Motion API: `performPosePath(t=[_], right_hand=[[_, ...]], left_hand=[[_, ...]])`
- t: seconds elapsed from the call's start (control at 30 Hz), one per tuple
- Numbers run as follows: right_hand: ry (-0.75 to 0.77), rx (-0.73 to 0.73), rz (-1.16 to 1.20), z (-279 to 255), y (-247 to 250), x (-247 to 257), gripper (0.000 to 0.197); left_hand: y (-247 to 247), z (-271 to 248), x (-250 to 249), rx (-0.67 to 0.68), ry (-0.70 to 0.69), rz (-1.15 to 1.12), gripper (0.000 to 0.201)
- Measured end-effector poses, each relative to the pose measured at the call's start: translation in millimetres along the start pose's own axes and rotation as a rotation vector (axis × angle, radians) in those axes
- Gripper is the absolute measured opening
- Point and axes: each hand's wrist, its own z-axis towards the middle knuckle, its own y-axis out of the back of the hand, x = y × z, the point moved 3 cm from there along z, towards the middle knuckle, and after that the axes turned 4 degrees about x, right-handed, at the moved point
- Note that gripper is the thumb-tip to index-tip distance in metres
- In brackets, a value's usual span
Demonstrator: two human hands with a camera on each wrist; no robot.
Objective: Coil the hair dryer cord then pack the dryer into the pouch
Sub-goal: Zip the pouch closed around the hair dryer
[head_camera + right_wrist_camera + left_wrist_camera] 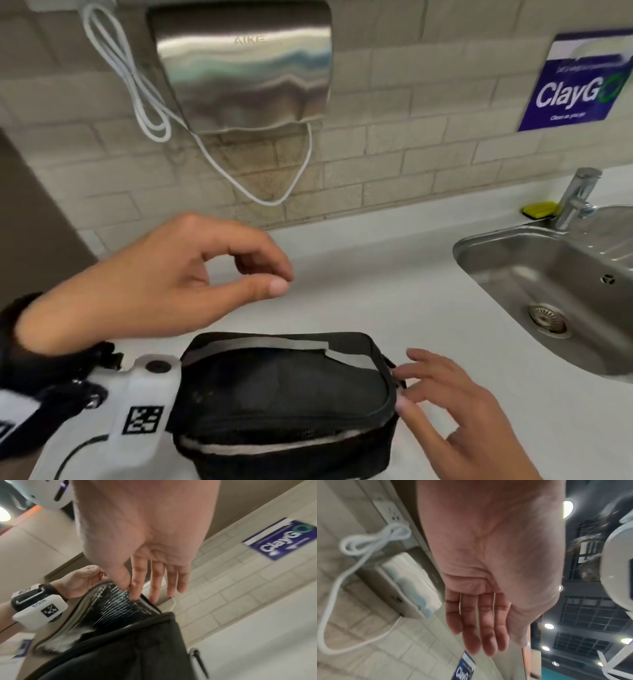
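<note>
A black pouch (281, 394) lies on the white counter (376, 274) near its front edge. Its mesh lid is folded down over the top, and a dark shape shows through it. I cannot make out the dryer or its cord. My right hand (400, 389) is at the pouch's right end. In the right wrist view my right hand (131, 588) pinches the zipper edge of the pouch (120, 649) between thumb and index finger. My left hand (263, 275) hovers above the pouch's back left, fingers loosely curled and holding nothing. The left wrist view shows my left hand (479, 628) empty.
A steel hand dryer (243, 68) hangs on the tiled wall, with a looped white cable (144, 96) beside it. A steel sink (548, 291) with a tap (579, 195) and a yellow sponge (539, 209) is at the right. A blue sign (579, 82) is above it.
</note>
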Motion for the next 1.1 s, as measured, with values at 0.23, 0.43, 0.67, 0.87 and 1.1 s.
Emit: performPosePath(t=[0.23,0.43,0.67,0.87,1.1], right_hand=[[-0.308,0.122,0.36,47,1,-40,0.013],[-0.349,0.456,0.543,64,-31,-68,0.025],[-0.377,0.328,0.619,63,-30,-79,0.011],[-0.274,0.307,0.413,62,-26,-67,0.01],[-0.104,0.364,-0.072,58,-11,-53,0.018]], left_hand=[[-72,104,18,0.538,0.047,0.112,0.016],[-131,129,40,0.88,0.071,0.294,0.027],[-151,132,54,1.133,0.1,0.327,0.031],[-165,133,61,1.209,0.079,0.276,0.023],[-161,141,73,1.22,0.119,0.268,0.019]])
